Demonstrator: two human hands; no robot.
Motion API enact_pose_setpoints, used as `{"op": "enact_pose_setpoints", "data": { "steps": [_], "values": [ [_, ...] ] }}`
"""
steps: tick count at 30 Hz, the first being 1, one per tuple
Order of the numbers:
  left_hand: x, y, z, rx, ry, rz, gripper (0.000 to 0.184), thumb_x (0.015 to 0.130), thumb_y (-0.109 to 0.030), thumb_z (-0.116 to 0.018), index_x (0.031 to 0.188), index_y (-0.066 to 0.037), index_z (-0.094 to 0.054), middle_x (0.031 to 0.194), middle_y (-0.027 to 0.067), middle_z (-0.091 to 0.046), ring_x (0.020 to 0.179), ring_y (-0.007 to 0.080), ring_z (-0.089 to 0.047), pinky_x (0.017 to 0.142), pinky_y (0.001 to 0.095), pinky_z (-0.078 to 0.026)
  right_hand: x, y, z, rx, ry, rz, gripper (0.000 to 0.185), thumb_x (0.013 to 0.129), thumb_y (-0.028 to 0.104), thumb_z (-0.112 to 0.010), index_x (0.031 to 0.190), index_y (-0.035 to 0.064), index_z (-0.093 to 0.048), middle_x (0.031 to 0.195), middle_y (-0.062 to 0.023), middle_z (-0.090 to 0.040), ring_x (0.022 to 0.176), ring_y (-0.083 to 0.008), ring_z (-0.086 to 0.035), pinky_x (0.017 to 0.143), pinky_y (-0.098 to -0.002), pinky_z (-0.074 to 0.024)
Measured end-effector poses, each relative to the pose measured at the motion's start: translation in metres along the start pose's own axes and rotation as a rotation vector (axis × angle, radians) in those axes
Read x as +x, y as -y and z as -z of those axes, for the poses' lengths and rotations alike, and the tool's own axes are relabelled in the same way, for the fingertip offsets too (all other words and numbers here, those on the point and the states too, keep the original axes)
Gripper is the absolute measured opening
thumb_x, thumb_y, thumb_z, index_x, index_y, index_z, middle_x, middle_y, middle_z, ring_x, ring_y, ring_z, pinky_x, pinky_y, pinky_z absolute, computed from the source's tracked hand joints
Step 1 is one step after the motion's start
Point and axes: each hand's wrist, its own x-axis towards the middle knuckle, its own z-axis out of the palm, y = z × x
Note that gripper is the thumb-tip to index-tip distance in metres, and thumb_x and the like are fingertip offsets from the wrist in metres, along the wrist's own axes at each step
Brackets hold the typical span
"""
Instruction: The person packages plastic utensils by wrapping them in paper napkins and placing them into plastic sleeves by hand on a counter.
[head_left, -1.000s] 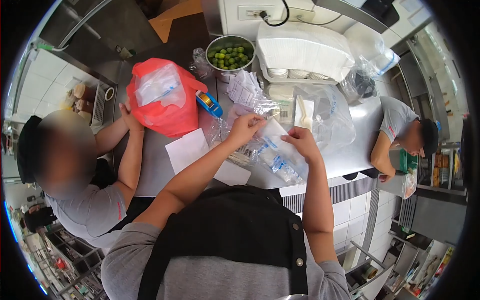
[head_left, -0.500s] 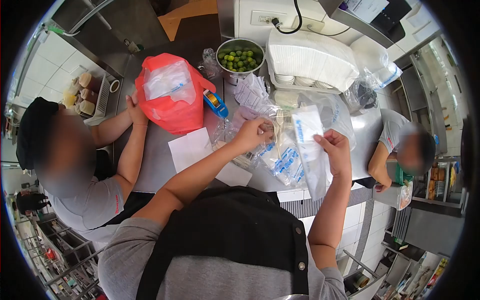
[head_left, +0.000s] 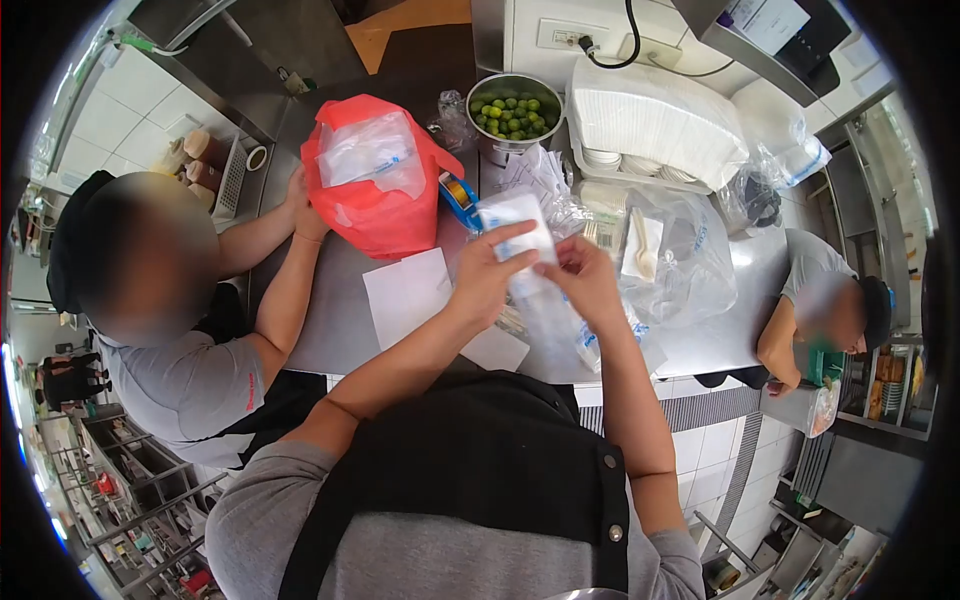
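Observation:
A white plastic packet [head_left: 518,222] is between my hands over the middle of the steel table [head_left: 335,325]. My left hand [head_left: 490,272] grips its left side, with fingers across its face. My right hand [head_left: 585,280] pinches its right edge. Below hangs a clear plastic part. To the right, a clear bag [head_left: 690,255] lies beside a wooden spoon on a napkin [head_left: 642,245]. White papers [head_left: 408,290] lie left of my left forearm. Behind the packet are crumpled receipts [head_left: 537,178] and a blue tape dispenser [head_left: 458,200].
A co-worker at the left touches a red bag [head_left: 375,220]. At the back stand a steel pot of green citrus [head_left: 515,108] and stacked white foam containers [head_left: 655,120]. Another co-worker leans at the table's right end, near a clear tub [head_left: 805,408].
The packet has moved from my right hand's side to the left, and my left hand, earlier off it, now grips it too. The view has shifted slightly.

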Motion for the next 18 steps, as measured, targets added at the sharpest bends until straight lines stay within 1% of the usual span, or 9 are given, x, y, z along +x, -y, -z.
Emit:
{"op": "enact_pose_setpoints", "data": {
  "steps": [3,6,8,10,11,13,14,16,18],
  "values": [
    [-0.019,-0.037,0.019,0.311,-0.201,-0.271,0.039,0.079,0.007,-0.072,0.118,0.000,-0.066,0.115,0.0075,-0.065,0.102,0.0140,-0.061,0.090,0.0281,-0.049,-0.003,-0.012,-0.006,-0.010,0.367,-0.141,0.024,0.073,0.006,-0.077,0.092,-0.0018,-0.064,0.076,-0.0075,-0.067,0.075,-0.0127,-0.065,0.065,-0.0271,-0.0502],
    [-0.047,-0.089,0.032,0.525,-0.312,-0.434,0.039,0.078,0.009,-0.072,0.115,0.001,-0.067,0.111,0.0079,-0.067,0.099,0.0133,-0.063,0.087,0.0262,-0.051,0.008,-0.030,-0.013,-0.102,0.560,-0.093,0.029,0.073,0.009,-0.076,0.097,-0.0025,-0.064,0.078,-0.0096,-0.067,0.076,-0.0152,-0.066,0.070,-0.0294,-0.0516],
    [-0.062,-0.114,0.037,0.403,-0.321,-0.444,0.038,0.078,0.011,-0.071,0.114,0.002,-0.067,0.107,0.0086,-0.068,0.094,0.0129,-0.065,0.083,0.0255,-0.053,0.029,-0.026,-0.029,-0.211,0.515,-0.048,0.032,0.076,0.014,-0.076,0.101,-0.0017,-0.065,0.080,-0.0128,-0.068,0.079,-0.0201,-0.068,0.074,-0.0328,-0.0528],
    [-0.068,-0.129,0.043,0.367,-0.338,-0.448,0.038,0.077,0.014,-0.070,0.113,0.003,-0.066,0.105,0.0098,-0.068,0.090,0.0135,-0.066,0.081,0.0263,-0.055,0.060,-0.035,-0.056,-0.182,0.206,0.077,0.034,0.081,0.023,-0.074,0.104,-0.0004,-0.065,0.084,-0.0167,-0.068,0.084,-0.0239,-0.069,0.076,-0.0355,-0.0530],
    [-0.071,-0.134,0.046,0.293,-0.325,-0.346,0.038,0.077,0.014,-0.070,0.113,0.003,-0.066,0.104,0.0103,-0.069,0.090,0.0142,-0.067,0.081,0.0272,-0.055,0.080,-0.047,-0.071,-0.177,0.214,0.083,0.034,0.081,0.023,-0.074,0.104,-0.0004,-0.065,0.084,-0.0167,-0.068,0.084,-0.0239,-0.069,0.076,-0.0355,-0.0530],
    [-0.071,-0.138,0.049,0.159,-0.314,-0.171,0.039,0.076,0.016,-0.070,0.113,0.003,-0.066,0.102,0.0116,-0.069,0.089,0.0166,-0.068,0.081,0.0300,-0.057,0.114,-0.066,-0.090,-0.262,0.004,0.083,0.037,0.085,0.030,-0.071,0.104,-0.0007,-0.065,0.088,-0.0186,-0.068,0.080,-0.0259,-0.070,0.072,-0.0363,-0.0542],
    [-0.071,-0.137,0.052,0.163,-0.313,-0.187,0.039,0.076,0.016,-0.070,0.113,0.003,-0.066,0.102,0.0116,-0.069,0.089,0.0166,-0.068,0.081,0.0300,-0.057,0.125,-0.066,-0.095,-0.289,-0.067,0.088,0.038,0.086,0.032,-0.070,0.104,-0.0008,-0.065,0.089,-0.0192,-0.068,0.079,-0.0266,-0.070,0.071,-0.0366,-0.0546],
    [-0.072,-0.133,0.059,0.085,-0.265,-0.057,0.039,0.076,0.015,-0.070,0.113,0.003,-0.066,0.100,0.0121,-0.070,0.088,0.0178,-0.069,0.080,0.0310,-0.058,0.142,-0.056,-0.096,-0.136,0.188,-0.389,0.040,0.088,0.033,-0.068,0.106,-0.0029,-0.063,0.088,-0.0198,-0.067,0.067,-0.0271,-0.069,0.058,-0.0373,-0.0555],
    [-0.075,-0.126,0.061,0.065,-0.256,-0.057,0.038,0.076,0.014,-0.070,0.112,0.002,-0.066,0.099,0.0122,-0.070,0.086,0.0185,-0.070,0.079,0.0314,-0.058,0.148,-0.055,-0.102,-0.121,0.197,-0.440,0.040,0.089,0.033,-0.067,0.102,-0.0041,-0.064,0.085,-0.0187,-0.067,0.064,-0.0271,-0.068,0.053,-0.0371,-0.0556]
  ]
}}
